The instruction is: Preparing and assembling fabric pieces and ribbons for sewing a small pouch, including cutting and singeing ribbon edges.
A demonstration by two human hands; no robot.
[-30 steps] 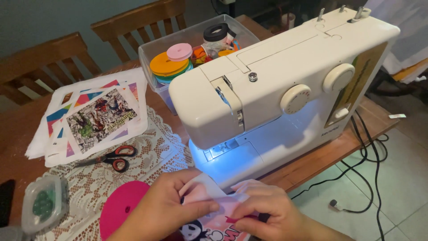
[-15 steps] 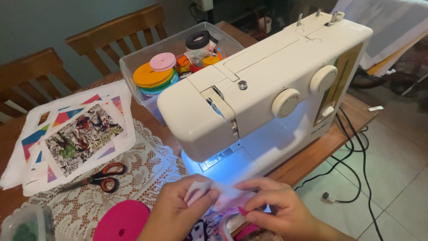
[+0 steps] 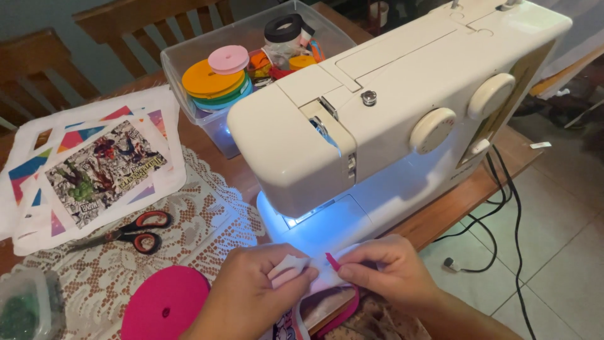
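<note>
My left hand [image 3: 255,294] and my right hand [image 3: 391,272] pinch a small piece of pale printed fabric [image 3: 290,271] between them at the table's near edge. A strip of magenta ribbon [image 3: 331,261] pokes up between my right fingertips. Both hands sit just in front of the lit bed of a white sewing machine [image 3: 390,113]. The machine's needle area is hidden under its head. A magenta ribbon spool [image 3: 165,303] lies flat beside my left wrist.
Red-handled scissors [image 3: 132,230] lie on a lace cloth [image 3: 189,233]. Printed fabric sheets [image 3: 94,170] are stacked at left. A clear box [image 3: 189,69] of ribbon spools stands behind the machine. A small clear container [image 3: 22,308] sits bottom left. Black cables [image 3: 503,208] hang at right.
The view has shifted closer and lower over the machine. My hands have drawn slightly apart on the fabric, and the magenta strip now sticks up at my right fingertips.
</note>
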